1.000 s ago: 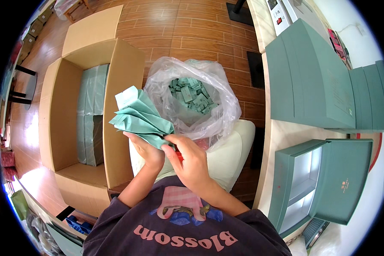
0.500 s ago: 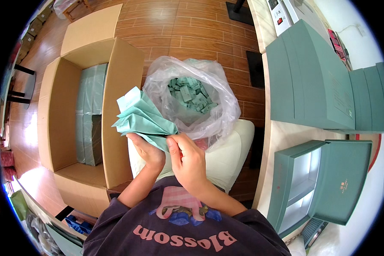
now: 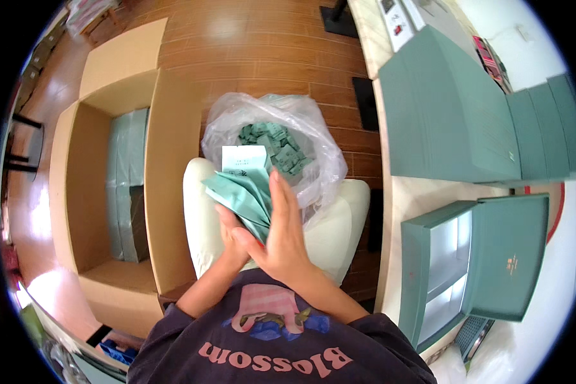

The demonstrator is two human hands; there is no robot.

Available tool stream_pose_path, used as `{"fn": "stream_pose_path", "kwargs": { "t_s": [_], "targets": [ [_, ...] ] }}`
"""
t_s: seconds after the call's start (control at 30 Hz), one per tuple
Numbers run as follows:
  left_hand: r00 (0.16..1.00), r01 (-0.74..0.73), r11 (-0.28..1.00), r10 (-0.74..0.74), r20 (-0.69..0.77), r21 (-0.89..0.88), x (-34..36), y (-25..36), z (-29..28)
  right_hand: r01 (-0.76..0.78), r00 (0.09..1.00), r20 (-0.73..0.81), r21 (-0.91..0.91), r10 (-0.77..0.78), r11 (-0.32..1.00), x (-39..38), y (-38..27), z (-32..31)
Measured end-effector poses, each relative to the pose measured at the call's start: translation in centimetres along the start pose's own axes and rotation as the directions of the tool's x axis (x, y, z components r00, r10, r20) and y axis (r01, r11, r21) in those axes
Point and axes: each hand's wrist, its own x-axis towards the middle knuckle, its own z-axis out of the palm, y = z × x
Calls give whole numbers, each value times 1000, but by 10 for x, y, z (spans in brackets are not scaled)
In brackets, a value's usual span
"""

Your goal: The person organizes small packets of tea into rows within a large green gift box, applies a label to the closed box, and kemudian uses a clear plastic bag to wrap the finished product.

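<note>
pale green, paper-like packets (image 3: pixel 242 194) stand in a loose fan between your hands, above your lap (image 3: pixel 341 224). your left hand (image 3: pixel 229 225) is closed round their lower left side; your right hand (image 3: pixel 284 233) lies flat along their right side, fingers straight, thumb reaching across toward the left. expected handling: light, soft enough to crease, faces likely to slide over one another; breakage improbable, bent corners more likely. recommended hold: the gathered lower end, pinched through all layers, with a flat palm to square the side edges. not verified: the number of packets and whether they are filled, since the layers overlap. your palms and most of the lower end are hidden; your right fingertips are slightly blurred. the packets' upper ends cover part of the near left rim of the clear plastic bag (image 3: pixel 329 161); you cannot confirm contact. the small green pieces (image 3: pixel 276 146) inside it are too crowded to count.
</note>
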Motion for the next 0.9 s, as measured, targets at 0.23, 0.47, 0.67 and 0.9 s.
{"fn": "stream_pose_path", "kwargs": {
  "t_s": [0.23,0.47,0.67,0.9],
  "targets": [
    [916,-34,999,38,400,-17,-2,-19,49,-431,876,-178,122,447,894,-27,3,-74],
    [661,-258,957,275,699,-132,-4,12,110,-668,662,-656,-296,363,682,-83,-35,-268],
    [634,-50,998,58,771,-34,-25,-2,100,-746,638,-618,-644,458,171,-127,35,-352],
    [650,215,974,-192,735,64,-33,-12,76,-544,746,-467,-839,475,29,-92,91,-335]
  ]
}}
